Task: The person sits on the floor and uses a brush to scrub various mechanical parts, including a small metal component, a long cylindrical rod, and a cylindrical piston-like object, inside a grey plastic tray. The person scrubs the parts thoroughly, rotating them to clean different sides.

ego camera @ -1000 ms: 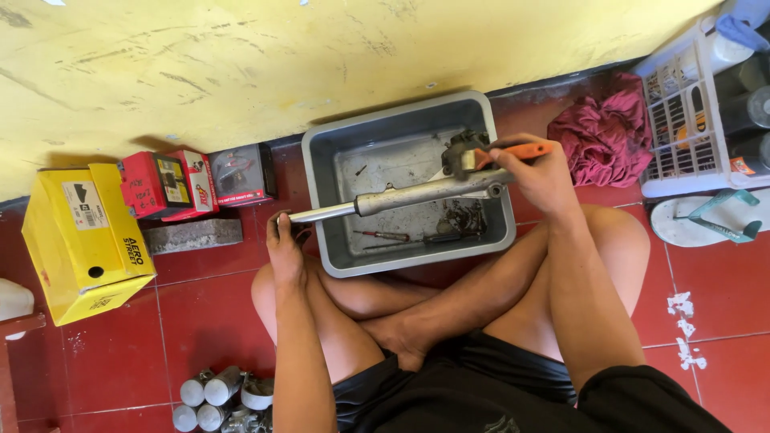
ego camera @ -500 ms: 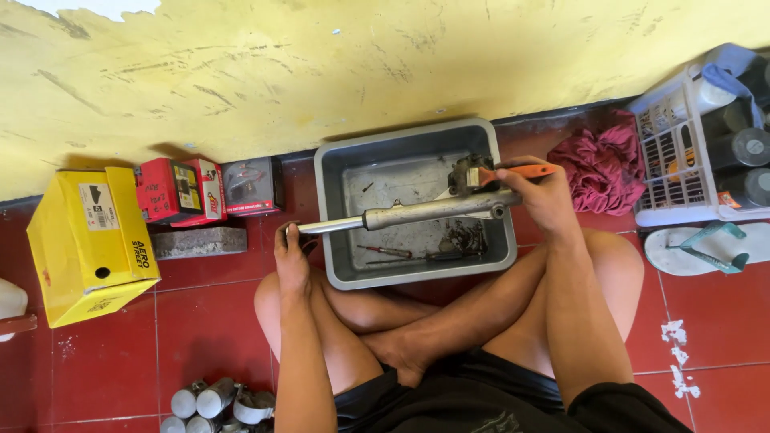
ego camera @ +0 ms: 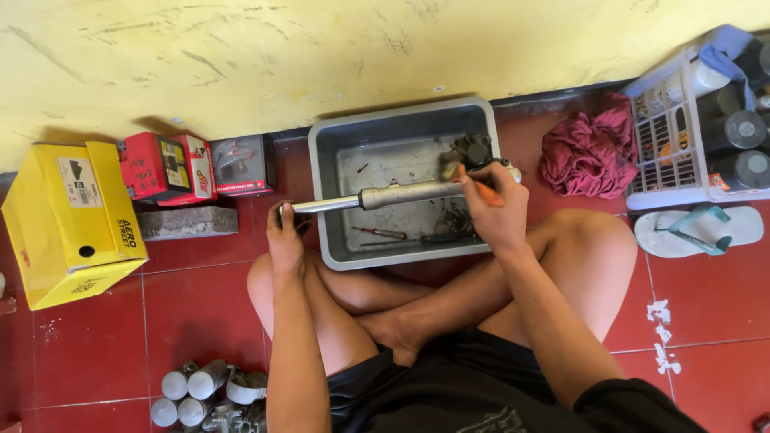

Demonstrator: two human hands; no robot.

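I sit cross-legged on red floor tiles before a grey plastic tub [ego camera: 325, 200]. A metal fork tube [ego camera: 401, 195] lies across the tub, its thin chrome end pointing left. My left hand [ego camera: 285, 238] grips that chrome end by the tub's left rim. My right hand [ego camera: 495, 210] holds an orange-handled brush [ego camera: 484, 191] against the tube's thick right end, next to a dark caliper part [ego camera: 471, 150]. Small tools and grime lie on the tub's bottom.
A yellow wall runs along the back. A yellow cardboard box [ego camera: 68, 220], red small boxes [ego camera: 167, 171] and a grey brick [ego camera: 176, 222] stand at left. A maroon rag [ego camera: 591, 150], white basket of cans [ego camera: 691, 128] and a sandal [ego camera: 696, 228] are at right. Metal cylinders [ego camera: 200, 389] lie lower left.
My right hand has turned and dropped onto the tube's right end, so the brush handle now points down toward me instead of out to the right. The left hand stays put.
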